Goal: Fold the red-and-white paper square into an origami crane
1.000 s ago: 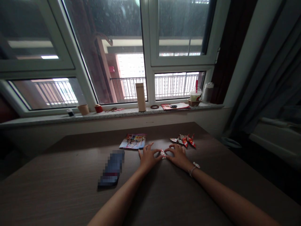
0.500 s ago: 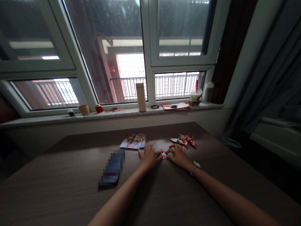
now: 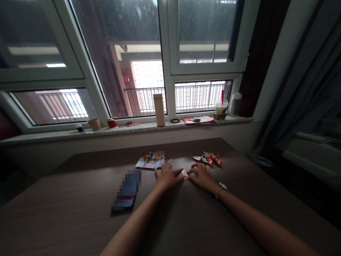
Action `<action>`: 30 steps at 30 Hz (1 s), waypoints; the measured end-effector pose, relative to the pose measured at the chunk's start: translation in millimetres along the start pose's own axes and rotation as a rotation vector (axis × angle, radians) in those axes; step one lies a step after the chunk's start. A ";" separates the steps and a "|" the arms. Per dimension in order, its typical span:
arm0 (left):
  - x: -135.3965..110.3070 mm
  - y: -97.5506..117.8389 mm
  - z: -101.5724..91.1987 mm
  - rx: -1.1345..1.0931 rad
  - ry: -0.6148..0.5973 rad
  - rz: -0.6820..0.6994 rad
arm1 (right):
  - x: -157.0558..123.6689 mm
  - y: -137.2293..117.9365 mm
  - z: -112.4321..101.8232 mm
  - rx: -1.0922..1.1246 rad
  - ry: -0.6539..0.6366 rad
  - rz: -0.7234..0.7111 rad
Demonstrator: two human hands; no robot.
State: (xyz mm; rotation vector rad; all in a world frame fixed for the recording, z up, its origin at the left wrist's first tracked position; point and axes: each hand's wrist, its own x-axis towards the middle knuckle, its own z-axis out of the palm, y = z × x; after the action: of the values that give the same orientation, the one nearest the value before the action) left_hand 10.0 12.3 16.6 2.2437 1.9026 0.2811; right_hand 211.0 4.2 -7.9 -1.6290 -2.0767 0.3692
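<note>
A small piece of folded paper [image 3: 184, 174], white with red print, lies on the table between my two hands. My left hand [image 3: 167, 177] has its thumb and forefinger at the paper's left edge, while its other fingers are spread toward the back. From the other side, my right hand [image 3: 201, 175] pinches the right edge, its remaining fingers bent. A bracelet [image 3: 218, 191] circles my right wrist. Just behind that hand sit several red and white origami pieces [image 3: 210, 158]. The fine folds of the paper are too small to make out.
On the brown table [image 3: 80, 192], a printed packet [image 3: 150, 160] lies behind my left hand, and a blurred dark phone-like object [image 3: 127, 192] lies left of it. The windowsill holds a beige bottle [image 3: 159, 110], scissors [image 3: 196, 120] on red paper, and a drink cup [image 3: 221, 106].
My left hand has moved slightly left, its forefinger straighter. More of the folded paper's face shows, and the red tip that stuck up is no longer visible. My right hand stays nearly still.
</note>
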 end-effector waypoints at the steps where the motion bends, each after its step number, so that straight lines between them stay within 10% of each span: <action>1: 0.0 -0.3 -1.0 0.005 -0.001 0.000 | 0.0 -0.3 0.0 -0.004 -0.002 0.003; 30: -5.3 12.9 17.6 -0.264 0.143 -0.008 | 1.7 -2.9 6.1 0.067 0.030 -0.032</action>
State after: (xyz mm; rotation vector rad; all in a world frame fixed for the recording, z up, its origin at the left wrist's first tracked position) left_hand 26.0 4.7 2.8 2.0898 1.8175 0.6660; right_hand 205.0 5.6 -11.4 -1.5517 -2.0437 0.3967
